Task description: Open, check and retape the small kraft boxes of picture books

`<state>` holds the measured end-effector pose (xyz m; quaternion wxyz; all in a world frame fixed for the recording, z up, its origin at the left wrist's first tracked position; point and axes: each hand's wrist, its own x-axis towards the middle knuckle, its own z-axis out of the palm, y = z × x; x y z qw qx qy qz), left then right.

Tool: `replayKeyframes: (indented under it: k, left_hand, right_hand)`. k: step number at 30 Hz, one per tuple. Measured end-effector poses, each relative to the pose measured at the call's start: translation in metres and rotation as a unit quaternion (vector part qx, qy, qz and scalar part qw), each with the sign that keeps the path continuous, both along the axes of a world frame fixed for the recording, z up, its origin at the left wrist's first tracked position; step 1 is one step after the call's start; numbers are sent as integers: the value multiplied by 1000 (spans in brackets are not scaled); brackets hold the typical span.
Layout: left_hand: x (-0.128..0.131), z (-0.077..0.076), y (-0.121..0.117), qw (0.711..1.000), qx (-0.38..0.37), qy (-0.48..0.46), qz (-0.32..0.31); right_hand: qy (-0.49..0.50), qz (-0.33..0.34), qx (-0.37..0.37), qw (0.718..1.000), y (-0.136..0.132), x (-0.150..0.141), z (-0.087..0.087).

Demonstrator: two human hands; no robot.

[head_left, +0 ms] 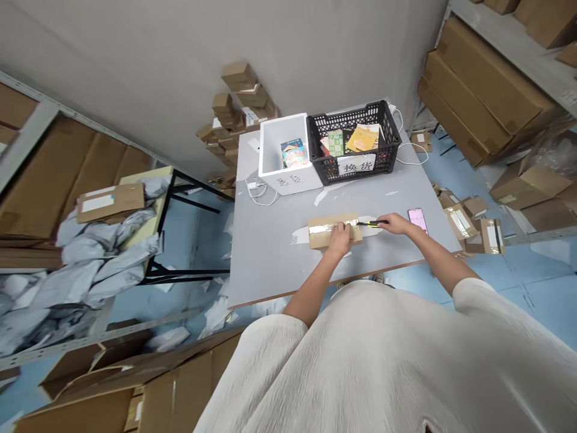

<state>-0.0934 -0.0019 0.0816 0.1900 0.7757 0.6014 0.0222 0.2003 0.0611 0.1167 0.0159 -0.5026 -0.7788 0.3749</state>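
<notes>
A small taped cardboard box (319,236) lies on the grey table (265,258), near its front edge. My left hand (341,239) is on the box, its fingers bent and pressing on the top and front. In my right hand (395,224) is a black and yellow box cutter (373,223), its tip at the right end of the box along the shiny tape. The fingers are closed round its handle. White scraps of paper or tape residue lie beneath and around the box.
Behind stand a white foam bin (282,178) and a black crate (320,171) holding books and packets. A lit phone (418,219) lies to the right. Grey mailing bags (112,264) fill the left side; boxes (489,236) sit on the floor at right.
</notes>
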Motion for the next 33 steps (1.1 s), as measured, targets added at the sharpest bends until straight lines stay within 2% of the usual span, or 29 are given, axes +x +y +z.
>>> replayKeyframes:
  k: [5, 9, 12, 17, 19, 25, 29, 31, 33]
  left_hand:
    - [2, 2, -3, 1000, 5, 1, 5]
    - [1, 4, -6, 1000, 8, -8, 9]
    - [0, 5, -8, 1000, 10, -18, 14]
    - [0, 6, -7, 1000, 7, -23, 15]
    - [0, 6, -5, 1000, 13, -20, 10]
    - [-3, 8, -3, 1000, 4, -15, 7]
    - [-6, 12, -3, 999, 14, -40, 21]
    - [-7, 14, 0, 998, 27, -49, 32]
    - [-9, 15, 5, 997, 42, -51, 47]
  right_hand:
    - [-106, 75, 49, 990, 30, -20, 8]
    - [-114, 112, 86, 983, 42, -37, 8]
    - [-94, 104, 50, 989, 42, -35, 5]
    - [-22, 53, -126, 990, 23, -14, -1]
    - [3, 36, -158, 987, 12, -5, -4]
    - [79, -65, -160, 982, -20, 3, -11]
    - [144, -156, -165, 963, -38, -4, -10]
    - [159, -184, -151, 958, -46, -7, -8]
    - [154, -184, -111, 964, -52, -9, -5]
